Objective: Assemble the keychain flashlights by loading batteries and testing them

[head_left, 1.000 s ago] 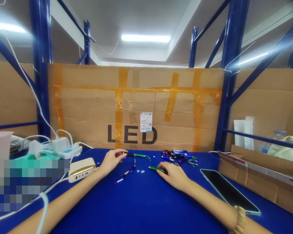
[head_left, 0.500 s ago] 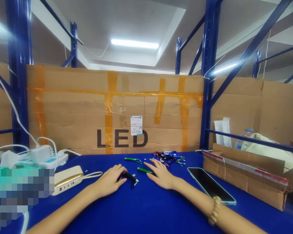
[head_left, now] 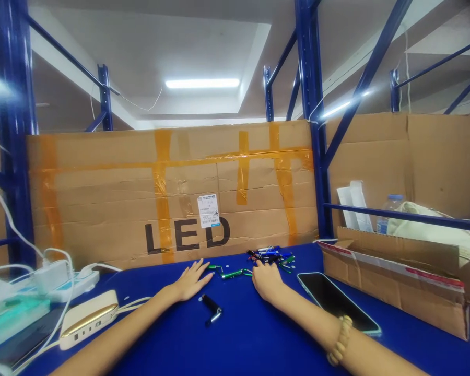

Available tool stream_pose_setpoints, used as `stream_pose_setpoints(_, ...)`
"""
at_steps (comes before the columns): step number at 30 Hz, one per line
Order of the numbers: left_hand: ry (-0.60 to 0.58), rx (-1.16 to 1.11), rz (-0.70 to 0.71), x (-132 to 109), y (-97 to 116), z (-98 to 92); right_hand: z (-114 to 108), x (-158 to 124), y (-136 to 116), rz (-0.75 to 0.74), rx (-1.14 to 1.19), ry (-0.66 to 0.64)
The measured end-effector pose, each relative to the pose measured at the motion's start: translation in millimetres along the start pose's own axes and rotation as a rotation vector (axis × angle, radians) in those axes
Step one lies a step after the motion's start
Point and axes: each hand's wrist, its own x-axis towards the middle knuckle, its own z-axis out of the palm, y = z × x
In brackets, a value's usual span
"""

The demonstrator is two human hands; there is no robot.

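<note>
On the blue table, my left hand (head_left: 191,282) lies with its fingers spread, its fingertips beside a green item (head_left: 214,268) that it partly covers. My right hand (head_left: 267,279) has its fingers curled down at the near edge of a pile of small coloured metallic items (head_left: 272,254); what its fingertips hold, if anything, is hidden. Between the hands lies another green item (head_left: 233,274), its right end close to my right hand. A black item with a silver end (head_left: 211,307) rests nearer to me, touched by neither hand.
At the right are a phone (head_left: 337,300) and a long open cardboard box (head_left: 395,284). A white power bank (head_left: 89,318) and a power strip with chargers (head_left: 68,282) are at the left. A large carton (head_left: 121,209) stands behind the table.
My left hand has left the black item and moved forward to the far green item. My right hand has moved off the nearer green item, its fingers now curled. The view has tilted and shifted.
</note>
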Motion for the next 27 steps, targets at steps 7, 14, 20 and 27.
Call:
stream_pose_setpoints(7,-0.052,-0.346,0.262,45.8,68.2,23.3,-28.5,0.4,4.2,-0.135,0.058,0.223)
stream_pose_setpoints(14,-0.026,-0.601,0.165,59.4,74.8,-3.2,-38.4,-20.3,-2.5,-0.600,0.383,0.145)
stream_pose_setpoints(20,-0.117,0.043,0.060,14.5,40.0,-9.9,-30.5,-22.1,-12.6,-0.684,0.333,-0.109)
stream_pose_setpoints(27,-0.170,-0.004,0.077,21.0,76.8,28.1,-39.2,-7.9,14.3,-0.296,-0.017,-0.141)
